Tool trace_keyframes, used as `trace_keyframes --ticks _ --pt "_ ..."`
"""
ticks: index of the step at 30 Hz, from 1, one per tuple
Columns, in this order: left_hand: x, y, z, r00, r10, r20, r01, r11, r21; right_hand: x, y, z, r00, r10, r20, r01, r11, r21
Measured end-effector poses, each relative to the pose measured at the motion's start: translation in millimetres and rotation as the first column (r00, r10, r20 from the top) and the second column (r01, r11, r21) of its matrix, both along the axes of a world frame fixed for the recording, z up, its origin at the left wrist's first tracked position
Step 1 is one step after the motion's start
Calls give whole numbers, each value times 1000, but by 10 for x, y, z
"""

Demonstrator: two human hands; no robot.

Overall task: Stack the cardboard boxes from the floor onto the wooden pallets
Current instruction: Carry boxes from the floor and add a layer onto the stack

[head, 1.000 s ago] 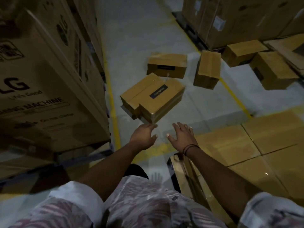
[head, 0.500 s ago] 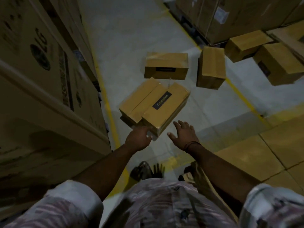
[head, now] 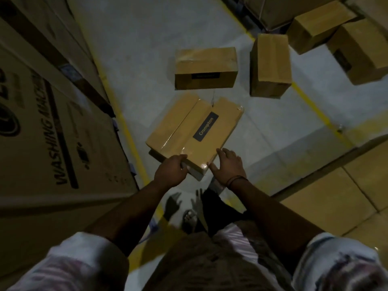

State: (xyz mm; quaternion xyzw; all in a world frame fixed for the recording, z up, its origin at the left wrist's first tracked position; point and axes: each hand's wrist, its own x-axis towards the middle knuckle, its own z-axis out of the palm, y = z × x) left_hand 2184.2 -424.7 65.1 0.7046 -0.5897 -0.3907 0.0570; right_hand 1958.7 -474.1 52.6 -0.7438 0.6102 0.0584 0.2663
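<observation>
A flat cardboard box with a dark Crompton label (head: 195, 131) lies tilted on the grey floor in front of me. My left hand (head: 171, 172) curls its fingers over the box's near left edge. My right hand (head: 227, 164) lies against the near right corner, fingers spread and fairly straight. Behind it sit more loose boxes: one with a dark label on its side (head: 205, 68), one standing on end (head: 270, 65), and two at the far right (head: 321, 24) (head: 361, 51). Stacked flat boxes (head: 346, 190) fill the lower right.
Tall washing-machine cartons (head: 52, 127) wall off the left side, along a yellow floor line (head: 130, 133). Another yellow line (head: 310, 103) runs at the right. More large cartons stand at the top right. My feet are below the box.
I have leaned down toward the Crompton box. Both hands moved forward from mid-air onto its near end; the left now grips the edge, the right touches the corner.
</observation>
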Motion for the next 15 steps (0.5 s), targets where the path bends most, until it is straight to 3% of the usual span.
trace_keyframes --ticks 7,15 --pt "-10 -836 -226 997 71 -34 -68 995 68 -37 -850 -331 1000 4 -10 -3 995 99" --pt "75 -1742 -735 993 93 70 -99 992 81 151 -1929 -892 996 92 -21 -86 977 193"
